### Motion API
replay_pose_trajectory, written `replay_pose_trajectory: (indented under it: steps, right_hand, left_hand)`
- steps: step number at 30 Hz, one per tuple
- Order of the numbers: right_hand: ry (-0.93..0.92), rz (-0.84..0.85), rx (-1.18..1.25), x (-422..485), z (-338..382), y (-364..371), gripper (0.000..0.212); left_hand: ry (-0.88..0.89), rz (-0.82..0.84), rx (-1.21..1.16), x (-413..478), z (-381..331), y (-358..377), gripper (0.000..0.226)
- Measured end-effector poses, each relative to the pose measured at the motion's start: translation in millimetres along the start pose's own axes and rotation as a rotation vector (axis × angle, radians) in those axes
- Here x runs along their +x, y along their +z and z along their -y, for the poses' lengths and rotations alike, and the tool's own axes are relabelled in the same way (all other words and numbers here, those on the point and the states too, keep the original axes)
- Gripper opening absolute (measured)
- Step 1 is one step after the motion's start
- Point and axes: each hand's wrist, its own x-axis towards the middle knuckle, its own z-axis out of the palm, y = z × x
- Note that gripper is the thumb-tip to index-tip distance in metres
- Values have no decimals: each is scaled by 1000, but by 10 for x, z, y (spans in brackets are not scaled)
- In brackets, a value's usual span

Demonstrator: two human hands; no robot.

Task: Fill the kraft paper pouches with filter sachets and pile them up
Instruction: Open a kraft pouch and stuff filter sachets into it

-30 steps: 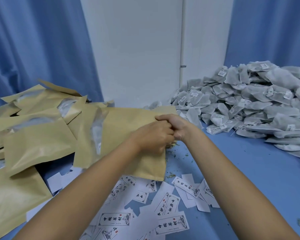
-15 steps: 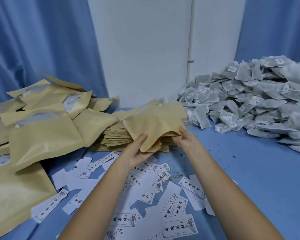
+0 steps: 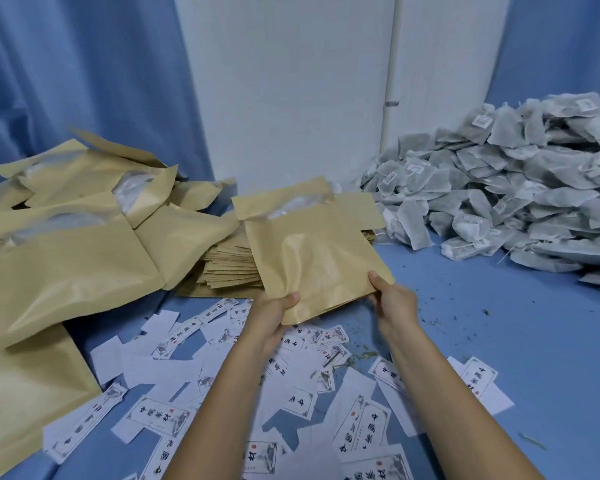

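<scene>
holding a kraft paper pouch [image 3: 312, 258] by its lower corners
the left hand [image 3: 272, 318] pinches the lower left corner; the right hand [image 3: 394, 306] grips the lower right edge. the pouch hovers above the stack of flat pouches [image 3: 229, 268], with filled pouches [image 3: 73, 261] to its left and the heap of filter sachets [image 3: 520, 202] to its right. printed labels [image 3: 222, 375] lie on the blue table [image 3: 499, 341].

Blue curtains [image 3: 84, 81] flank a white wall [image 3: 284, 81] behind a blue tabletop [image 3: 499, 341].

Sachet heap [image 3: 520, 202] off the right edge; stack of seemingly empty pouches [image 3: 227, 268] partly behind the held pouch [image 3: 312, 265].
</scene>
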Motion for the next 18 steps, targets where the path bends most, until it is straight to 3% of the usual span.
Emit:
replay_pose_trajectory:
  steps: [4,8,15,18]
  right_hand:
    - [2,-21,13,8,-45,-41,11]
    - [51,100,69,-80,-66,-16,10]
    - [-47,9,-38,-83,-84,-27,33]
    - [-16,108,6,-120,-88,-15,21]
  left_hand:
    - [28,1,55,13,36,-8,31]
    - [63,-8,48,14,65,19,32]
    - [44,28,47,-18,44,10,28]
    - [36,13,5,-36,46,27,30]
